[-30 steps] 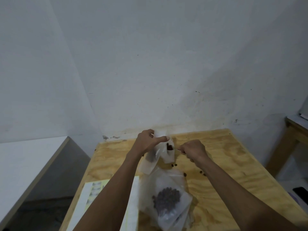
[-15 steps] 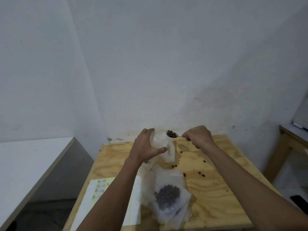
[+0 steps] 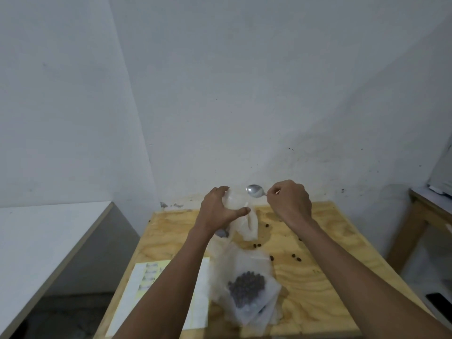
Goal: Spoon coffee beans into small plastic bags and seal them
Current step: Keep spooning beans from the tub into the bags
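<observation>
My left hand (image 3: 218, 212) grips the top of a small clear plastic bag (image 3: 241, 211) held upright above the wooden table (image 3: 315, 272); some dark beans show low in it under my wrist. My right hand (image 3: 289, 202) pinches the handle of a metal spoon (image 3: 254, 191), whose bowl is bare and sits just above and right of the bag's mouth. A filled bag of coffee beans (image 3: 247, 288) lies flat on a pile of clear bags near the table's front.
Loose beans (image 3: 296, 257) are scattered on the table to the right of the bags. A printed paper sheet (image 3: 144, 285) lies at the front left. A white surface (image 3: 44, 241) stands to the left, a wooden stand (image 3: 415, 216) to the right, the wall close behind.
The spoon held beans half a second ago; now its bowl is bare. Both hands and the bag have risen slightly toward the wall in view.
</observation>
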The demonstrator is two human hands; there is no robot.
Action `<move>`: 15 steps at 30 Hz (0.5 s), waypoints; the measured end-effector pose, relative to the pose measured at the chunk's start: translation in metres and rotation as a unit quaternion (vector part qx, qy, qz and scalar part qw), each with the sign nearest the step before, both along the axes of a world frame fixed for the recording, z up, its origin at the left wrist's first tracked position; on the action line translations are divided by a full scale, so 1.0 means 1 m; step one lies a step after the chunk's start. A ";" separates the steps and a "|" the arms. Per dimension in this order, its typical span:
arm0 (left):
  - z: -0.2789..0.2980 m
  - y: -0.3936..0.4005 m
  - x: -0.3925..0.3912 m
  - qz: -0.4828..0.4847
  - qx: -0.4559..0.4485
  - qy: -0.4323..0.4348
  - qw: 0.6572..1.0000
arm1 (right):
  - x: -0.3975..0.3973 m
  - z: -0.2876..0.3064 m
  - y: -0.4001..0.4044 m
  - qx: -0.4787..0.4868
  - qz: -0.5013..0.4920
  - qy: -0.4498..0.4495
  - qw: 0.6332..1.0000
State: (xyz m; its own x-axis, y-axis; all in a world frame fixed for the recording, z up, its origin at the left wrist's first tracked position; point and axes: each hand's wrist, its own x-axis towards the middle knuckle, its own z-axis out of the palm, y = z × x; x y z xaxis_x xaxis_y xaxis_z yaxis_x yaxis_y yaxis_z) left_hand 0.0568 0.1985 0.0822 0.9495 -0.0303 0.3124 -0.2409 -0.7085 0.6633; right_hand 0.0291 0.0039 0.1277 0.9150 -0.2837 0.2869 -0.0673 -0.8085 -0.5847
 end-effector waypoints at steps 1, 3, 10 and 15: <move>0.002 -0.001 0.002 0.004 -0.025 0.013 1.000 | 0.002 -0.007 -0.005 -0.004 -0.013 0.007 1.000; 0.005 -0.003 0.006 0.004 -0.056 0.038 0.998 | 0.006 -0.027 -0.010 -0.024 -0.011 0.050 0.998; 0.008 -0.027 0.020 -0.029 -0.051 0.091 0.994 | 0.017 -0.084 0.000 -0.045 0.036 0.114 0.992; -0.002 -0.042 0.036 -0.039 -0.020 0.118 0.992 | 0.024 -0.101 0.011 -0.059 0.055 0.109 0.991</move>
State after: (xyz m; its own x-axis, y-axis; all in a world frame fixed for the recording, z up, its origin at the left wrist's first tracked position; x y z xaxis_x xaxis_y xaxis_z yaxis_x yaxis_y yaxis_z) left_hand 0.0926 0.1562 0.0802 0.9915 -0.0995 0.0839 -0.1290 -0.6658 0.7349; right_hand 0.0526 0.0146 0.0272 0.9824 -0.1548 0.1048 -0.0889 -0.8799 -0.4667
